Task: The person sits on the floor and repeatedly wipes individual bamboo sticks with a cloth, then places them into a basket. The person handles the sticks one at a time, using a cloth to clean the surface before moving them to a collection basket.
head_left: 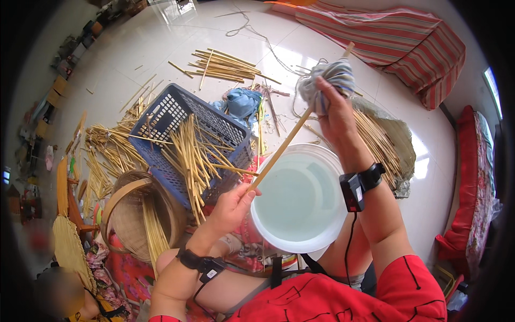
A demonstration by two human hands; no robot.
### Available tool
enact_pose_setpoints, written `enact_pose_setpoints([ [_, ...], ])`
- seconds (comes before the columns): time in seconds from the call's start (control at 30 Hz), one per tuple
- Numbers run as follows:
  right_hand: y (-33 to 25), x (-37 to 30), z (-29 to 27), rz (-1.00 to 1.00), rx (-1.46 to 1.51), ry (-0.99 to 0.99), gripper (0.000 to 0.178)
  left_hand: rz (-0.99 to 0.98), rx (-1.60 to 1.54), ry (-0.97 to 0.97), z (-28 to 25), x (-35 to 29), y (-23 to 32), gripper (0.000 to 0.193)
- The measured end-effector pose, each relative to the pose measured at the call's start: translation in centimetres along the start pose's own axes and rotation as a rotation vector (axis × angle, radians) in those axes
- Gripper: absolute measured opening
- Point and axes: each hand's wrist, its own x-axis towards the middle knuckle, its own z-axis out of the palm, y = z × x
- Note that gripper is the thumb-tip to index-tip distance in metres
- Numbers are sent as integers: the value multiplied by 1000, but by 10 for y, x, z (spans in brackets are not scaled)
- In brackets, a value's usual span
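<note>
Noted slim pale stick (284, 145) slantwise by left rim of white water tub (294, 248). Pinched near end in left hand (229, 210); wrapped right hand (339, 115) round striped cloth (338, 71) bunched about far part, with hands well apart. Judged step in hand as wiping stick with cloth. Judged next move to call for firm left hold and even cloth pressure, clear of sticks (188, 155) in blue crate (206, 110)
</note>
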Motion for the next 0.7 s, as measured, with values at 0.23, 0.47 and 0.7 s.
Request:
enact_pose_setpoints([
  [0.23,44,-56,30,304,-1,-97,32,-230,-494,-215,2,5,12,35],
  [0.47,24,-20,8,265,50,-47,22,548,-116,-44,-4,-31,82,35],
  [0.7,17,-41,24,264,-61,-24,22,766,-799,-420,-10,-64,123,31],
])
